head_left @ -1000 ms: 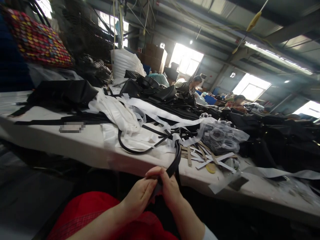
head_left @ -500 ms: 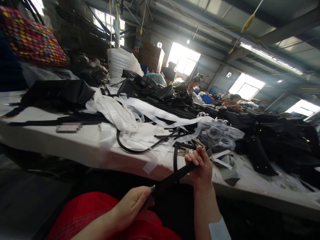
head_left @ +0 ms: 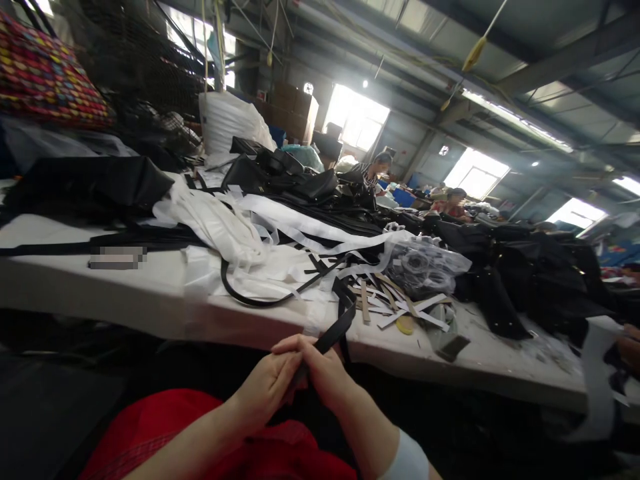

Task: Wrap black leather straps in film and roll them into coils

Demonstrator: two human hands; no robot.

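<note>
My left hand [head_left: 267, 387] and my right hand [head_left: 317, 367] meet above my lap, just short of the table's front edge. Both are closed on a black strap [head_left: 337, 328], which comes out from between them and runs up onto the table. The piece of strap inside my fingers is mostly hidden. Beyond my hands, a heap of white strips [head_left: 235, 240] lies on the white table [head_left: 240, 320]. To its right are scattered narrow beige and white strips [head_left: 367, 303] and a small yellow disc [head_left: 405, 325].
Black bags [head_left: 300, 180] are piled along the back, with more black pieces [head_left: 530, 280] at the right. A clear plastic bag of rolls [head_left: 425, 263] sits mid-table. At the far right, another person's hand [head_left: 629, 350] is by a white strip [head_left: 597, 380]. Two people work farther back.
My right hand has come down and left along the strap to meet my left hand. The narrow strips behind it now show. The view has shifted slightly right.
</note>
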